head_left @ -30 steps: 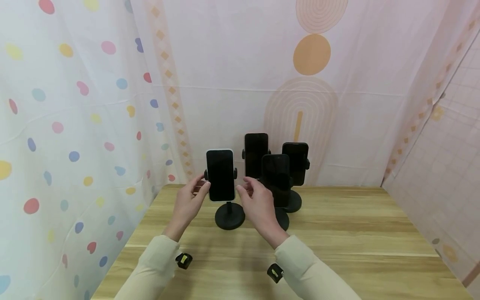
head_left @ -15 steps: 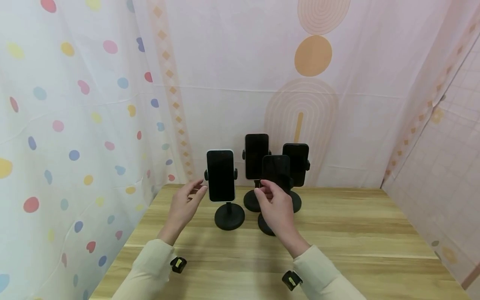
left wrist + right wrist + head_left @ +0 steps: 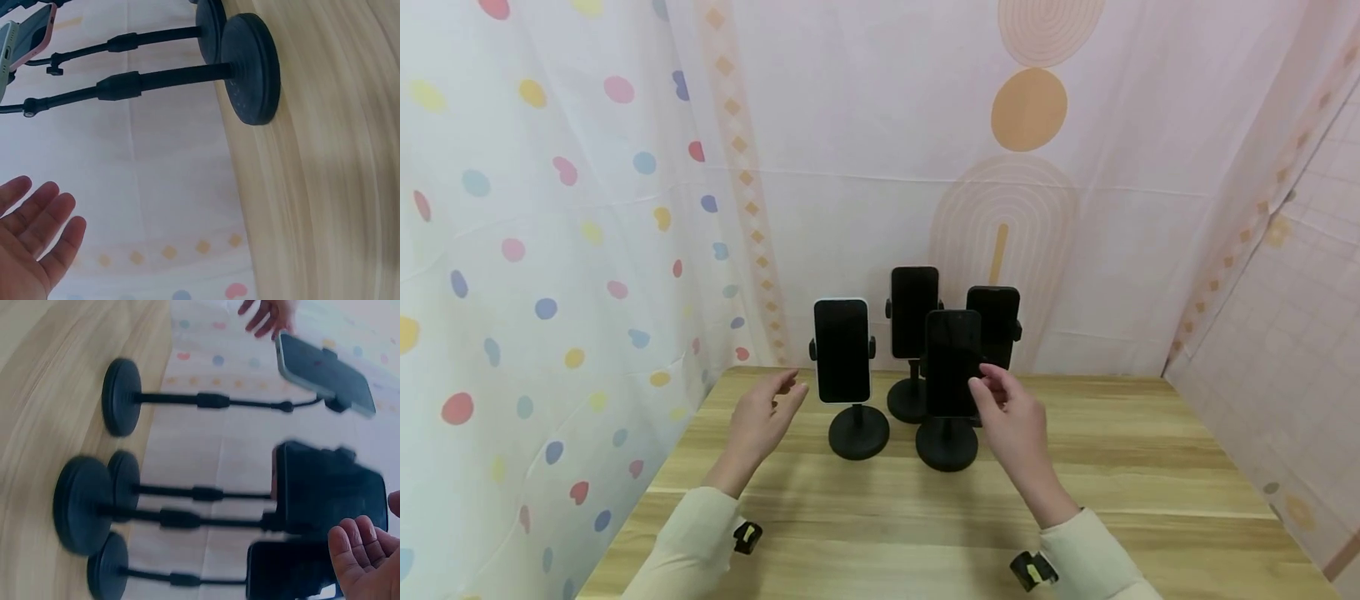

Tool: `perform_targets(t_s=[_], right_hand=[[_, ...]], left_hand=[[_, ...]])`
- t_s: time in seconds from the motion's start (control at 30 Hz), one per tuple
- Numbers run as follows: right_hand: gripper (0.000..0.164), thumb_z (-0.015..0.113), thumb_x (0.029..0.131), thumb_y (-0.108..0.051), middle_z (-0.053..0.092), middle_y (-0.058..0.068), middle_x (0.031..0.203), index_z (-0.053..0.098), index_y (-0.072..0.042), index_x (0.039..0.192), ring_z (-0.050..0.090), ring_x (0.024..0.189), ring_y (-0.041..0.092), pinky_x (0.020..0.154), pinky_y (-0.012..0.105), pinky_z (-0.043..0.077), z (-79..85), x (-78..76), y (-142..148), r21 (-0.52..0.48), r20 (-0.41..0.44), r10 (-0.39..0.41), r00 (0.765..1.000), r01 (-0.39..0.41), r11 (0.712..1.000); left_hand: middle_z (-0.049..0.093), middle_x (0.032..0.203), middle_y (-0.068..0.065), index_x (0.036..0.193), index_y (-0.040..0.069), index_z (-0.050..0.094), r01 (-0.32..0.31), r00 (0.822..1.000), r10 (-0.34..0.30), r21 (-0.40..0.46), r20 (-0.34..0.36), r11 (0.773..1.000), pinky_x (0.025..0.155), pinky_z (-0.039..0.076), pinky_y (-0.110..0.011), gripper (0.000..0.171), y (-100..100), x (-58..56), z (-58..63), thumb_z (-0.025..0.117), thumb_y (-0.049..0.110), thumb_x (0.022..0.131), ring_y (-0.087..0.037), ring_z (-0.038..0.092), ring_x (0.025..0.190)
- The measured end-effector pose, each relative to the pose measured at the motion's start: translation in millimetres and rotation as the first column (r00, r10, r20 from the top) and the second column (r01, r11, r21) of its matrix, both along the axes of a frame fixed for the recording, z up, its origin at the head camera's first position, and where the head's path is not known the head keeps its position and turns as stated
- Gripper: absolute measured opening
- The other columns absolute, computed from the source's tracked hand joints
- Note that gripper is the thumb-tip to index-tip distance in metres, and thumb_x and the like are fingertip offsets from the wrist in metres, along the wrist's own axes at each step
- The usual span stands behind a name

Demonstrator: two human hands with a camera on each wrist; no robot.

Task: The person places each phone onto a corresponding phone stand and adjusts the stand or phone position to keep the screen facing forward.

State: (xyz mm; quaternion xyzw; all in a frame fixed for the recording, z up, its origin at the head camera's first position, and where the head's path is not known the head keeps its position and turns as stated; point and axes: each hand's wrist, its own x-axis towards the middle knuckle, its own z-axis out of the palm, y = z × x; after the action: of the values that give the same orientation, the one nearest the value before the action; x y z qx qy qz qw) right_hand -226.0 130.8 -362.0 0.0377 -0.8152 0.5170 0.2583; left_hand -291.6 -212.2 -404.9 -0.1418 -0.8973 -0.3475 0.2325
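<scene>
A white-edged phone (image 3: 842, 352) stands upright in the clamp of a black stand (image 3: 859, 433) at the left. My left hand (image 3: 758, 423) hovers just left of it, fingers loosely bent around nothing; the left wrist view shows this hand (image 3: 39, 240) with its fingers apart from the stands. At the right, a black phone (image 3: 951, 358) faces me on another round-based stand (image 3: 947, 446). My right hand (image 3: 1017, 425) is at its lower right edge, with nothing held. In the right wrist view the right hand's fingers (image 3: 353, 540) overlap that phone; contact cannot be told.
Behind the front pair, a phone (image 3: 914, 310) stands on its stand (image 3: 907, 402), and another phone (image 3: 994, 312) is partly hidden farther right. All are on a wooden table (image 3: 1112, 467). A patterned curtain (image 3: 850, 208) hangs close behind the table's far edge.
My right hand has moved right, from beside the white-edged phone, across the front black phone to its right edge. The left hand has drawn slightly left and down. The phones stay put.
</scene>
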Motion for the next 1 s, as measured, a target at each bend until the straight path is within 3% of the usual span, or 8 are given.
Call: perform_targets(t_s=[0.27,0.53,0.63,0.8,0.9,1.0], right_hand=[[0.035,0.061,0.1,-0.025,0.07,0.014,0.107,0.065,0.0,0.125,0.063,0.09,0.022,0.073,0.015,0.044,-11.6,-4.2,46.3,0.03,0.048,-0.143,0.989,0.142,0.989],[0.038,0.06,0.1,-0.026,0.069,0.015,0.105,0.064,0.003,0.124,0.06,0.087,0.021,0.067,0.012,0.039,-34.2,-5.6,85.1,0.097,0.08,-0.266,0.961,0.258,0.961],[0.037,0.059,0.1,-0.023,0.069,0.017,0.105,0.063,0.005,0.124,0.062,0.089,0.025,0.07,0.021,0.044,-45.5,-5.1,98.0,0.145,0.086,-0.288,0.954,0.274,0.951],[0.042,0.056,0.102,-0.021,0.064,0.025,0.108,0.056,0.01,0.13,0.063,0.095,0.036,0.077,0.047,0.05,-62.6,0.0,116.7,0.282,0.089,-0.27,0.959,0.236,0.93],[0.045,0.057,0.101,-0.019,0.06,0.032,0.11,0.053,0.015,0.13,0.061,0.095,0.043,0.075,0.056,0.05,-72.3,3.5,126.7,0.414,0.068,-0.254,0.965,0.204,0.887],[0.046,0.061,0.098,-0.017,0.057,0.038,0.112,0.052,0.017,0.128,0.06,0.094,0.05,0.073,0.06,0.05,-81.9,5.8,133.5,0.533,0.031,-0.25,0.968,0.195,0.823]], left_hand=[[0.06,0.13,-0.023,0.136,0.0,0.056,-0.067,0.997,0.072,-0.152,0.025,0.986,0.092,0.046,-0.059,0.056,-5.1,4.8,-5.7,0.054,0.043,0.102,-0.041,0.058,0.116],[0.058,0.132,-0.025,0.136,-0.001,0.056,-0.104,0.995,0.101,-0.253,-0.022,0.962,0.096,0.04,-0.063,0.055,-7.8,5.3,-12.1,0.056,0.042,0.101,-0.045,0.054,0.12],[0.057,0.132,-0.026,0.136,-0.002,0.055,-0.116,0.993,0.115,-0.279,-0.019,0.953,0.097,0.038,-0.065,0.055,-8.9,6.0,-13.2,0.057,0.04,0.101,-0.046,0.054,0.12],[0.056,0.132,-0.028,0.138,-0.004,0.053,-0.13,0.991,0.136,-0.332,-0.004,0.934,0.099,0.037,-0.063,0.058,-9.0,7.6,-15.8,0.06,0.04,0.099,-0.048,0.054,0.119],[0.055,0.132,-0.029,0.139,-0.004,0.05,-0.138,0.989,0.15,-0.365,0.005,0.921,0.101,0.035,-0.064,0.062,-8.4,8.7,-18.2,0.06,0.041,0.099,-0.048,0.052,0.121],[0.053,0.134,-0.029,0.141,-0.004,0.047,-0.155,0.984,0.175,-0.399,0.015,0.904,0.103,0.031,-0.066,0.066,-8.4,9.4,-21.5,0.06,0.045,0.098,-0.048,0.049,0.124]])
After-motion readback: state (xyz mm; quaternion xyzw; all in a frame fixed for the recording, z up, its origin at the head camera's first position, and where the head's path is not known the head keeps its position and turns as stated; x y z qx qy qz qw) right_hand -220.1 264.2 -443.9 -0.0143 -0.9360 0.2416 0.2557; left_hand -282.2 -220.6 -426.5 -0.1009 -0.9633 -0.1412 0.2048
